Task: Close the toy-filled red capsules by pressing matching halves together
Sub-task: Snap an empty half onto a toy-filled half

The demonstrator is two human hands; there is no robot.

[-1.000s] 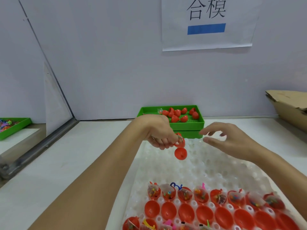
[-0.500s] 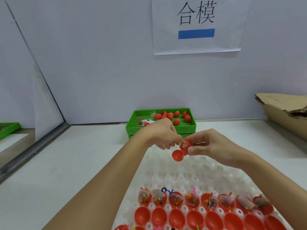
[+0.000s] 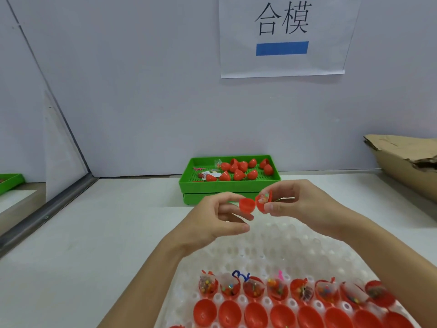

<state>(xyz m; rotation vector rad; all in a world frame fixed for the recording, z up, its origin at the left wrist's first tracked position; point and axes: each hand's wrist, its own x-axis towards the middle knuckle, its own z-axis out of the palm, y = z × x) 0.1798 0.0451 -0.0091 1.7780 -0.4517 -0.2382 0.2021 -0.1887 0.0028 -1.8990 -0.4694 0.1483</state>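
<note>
So, head cam: left hand point(image 3: 212, 216) pinched empty red half point(image 3: 247, 205), right hand point(image 3: 300, 204) pinched toy-filled half point(image 3: 264, 202), edges touching above white tray point(image 3: 283, 245). Green bin point(image 3: 230, 183) of closed capsules at 12 o'clock.

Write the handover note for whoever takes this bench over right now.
Left hand pinches the empty red half. Right hand pinches the toy-filled half. The halves are side by side in the air, not yet pressed shut.
Done: closed capsules lie in the green tray at the back.
Left: snap this pair shut, then close the row of filled halves and empty halves in the white blister tray.
</note>
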